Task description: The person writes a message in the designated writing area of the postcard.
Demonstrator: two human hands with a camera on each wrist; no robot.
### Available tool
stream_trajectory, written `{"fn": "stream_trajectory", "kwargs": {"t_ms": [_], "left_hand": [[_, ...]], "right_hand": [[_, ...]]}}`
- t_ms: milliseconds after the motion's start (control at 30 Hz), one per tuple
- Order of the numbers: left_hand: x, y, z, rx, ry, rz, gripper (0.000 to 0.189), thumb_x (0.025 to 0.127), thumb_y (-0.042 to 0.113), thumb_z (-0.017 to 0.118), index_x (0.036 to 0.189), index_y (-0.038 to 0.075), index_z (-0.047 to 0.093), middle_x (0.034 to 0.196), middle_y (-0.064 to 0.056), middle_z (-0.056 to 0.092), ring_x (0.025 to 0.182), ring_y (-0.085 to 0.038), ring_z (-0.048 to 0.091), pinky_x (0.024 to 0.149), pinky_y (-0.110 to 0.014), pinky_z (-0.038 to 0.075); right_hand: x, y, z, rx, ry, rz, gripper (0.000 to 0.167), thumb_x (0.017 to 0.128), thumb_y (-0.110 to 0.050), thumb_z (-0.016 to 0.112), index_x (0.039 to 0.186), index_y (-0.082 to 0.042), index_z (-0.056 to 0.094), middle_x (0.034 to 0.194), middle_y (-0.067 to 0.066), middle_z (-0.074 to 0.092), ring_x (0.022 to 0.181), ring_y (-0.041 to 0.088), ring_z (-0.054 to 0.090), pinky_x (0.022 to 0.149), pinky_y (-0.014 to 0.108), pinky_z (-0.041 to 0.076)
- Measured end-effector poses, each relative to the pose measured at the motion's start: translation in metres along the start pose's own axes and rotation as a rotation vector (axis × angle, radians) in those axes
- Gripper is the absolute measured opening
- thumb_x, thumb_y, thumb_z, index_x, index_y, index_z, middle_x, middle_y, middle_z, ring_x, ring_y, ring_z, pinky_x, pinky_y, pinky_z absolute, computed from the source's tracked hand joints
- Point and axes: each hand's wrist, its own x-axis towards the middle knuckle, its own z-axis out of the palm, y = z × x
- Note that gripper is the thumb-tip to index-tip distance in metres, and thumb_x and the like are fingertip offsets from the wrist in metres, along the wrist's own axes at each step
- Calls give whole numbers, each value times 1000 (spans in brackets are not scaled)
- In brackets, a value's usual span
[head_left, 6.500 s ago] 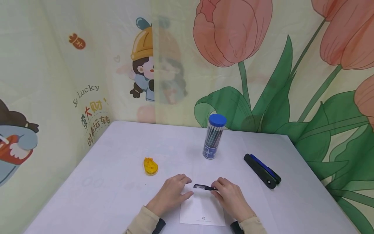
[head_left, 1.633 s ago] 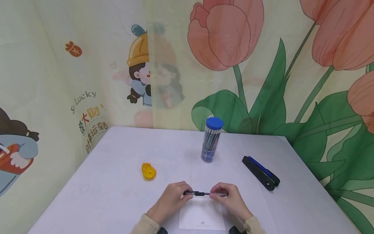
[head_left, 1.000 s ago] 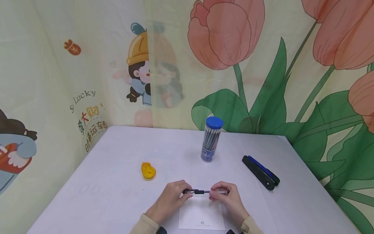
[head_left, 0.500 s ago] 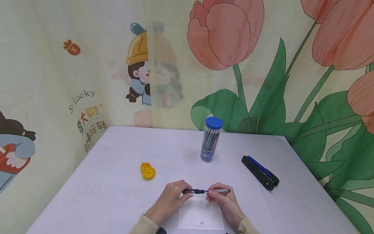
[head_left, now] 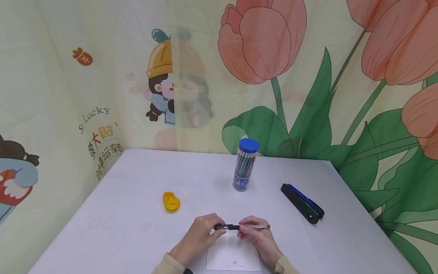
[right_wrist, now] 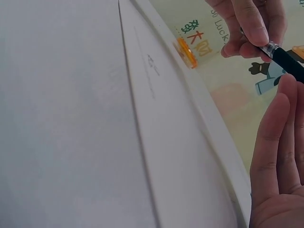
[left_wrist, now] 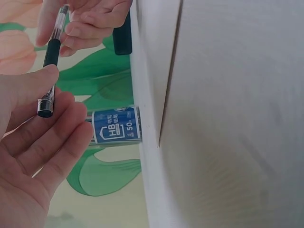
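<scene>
A gel pen [head_left: 234, 227] with a black grip and clear barrel lies level across both hands, raised above the table. My left hand [head_left: 202, 233] pinches its left end between thumb and fingers. My right hand [head_left: 257, 236] holds it at the right edge of the black grip, the clear barrel sticking out beyond the fingers. In the left wrist view the pen [left_wrist: 53, 50] spans from the left thumb to the right hand [left_wrist: 95, 23]. Below the hands is a white paper [head_left: 234, 255] with small print near its front edge; the hands hide its far part.
A clear tub of pencils [head_left: 244, 167] with a blue lid stands at the back. On the right lies a black and blue stapler [head_left: 302, 203]. A yellow pear-shaped item [head_left: 171, 202] sits left of the hands. Printed curtains hang behind the white table [head_left: 113, 213].
Earlier only the right hand held the pen, with the left hand open beside it. Since then the left hand has gripped its left end, and the right fingers have slid left along the barrel.
</scene>
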Motion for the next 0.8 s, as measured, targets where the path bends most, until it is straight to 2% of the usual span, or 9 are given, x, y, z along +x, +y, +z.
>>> {"fn": "stream_trajectory", "kwargs": {"t_ms": [400, 800], "left_hand": [[-1, 1, 2, 7, 12, 45, 10, 80, 7, 76, 87, 7, 69, 80, 3, 67, 73, 0, 59, 66, -16, 52], [0, 2, 2, -2, -6, 35, 9, 80, 6, 76, 87, 7, 69, 80, 3, 66, 74, 1, 59, 66, -15, 52]], "right_hand": [[1, 2, 3, -47, -16, 32, 11, 87, -7, 67, 97, -4, 67, 84, -2, 71, 75, 12, 66, 74, 26, 56], [1, 1, 4, -59, -10, 58, 7, 86, -8, 69, 93, -6, 67, 81, -2, 71, 74, 11, 66, 71, 25, 56]]}}
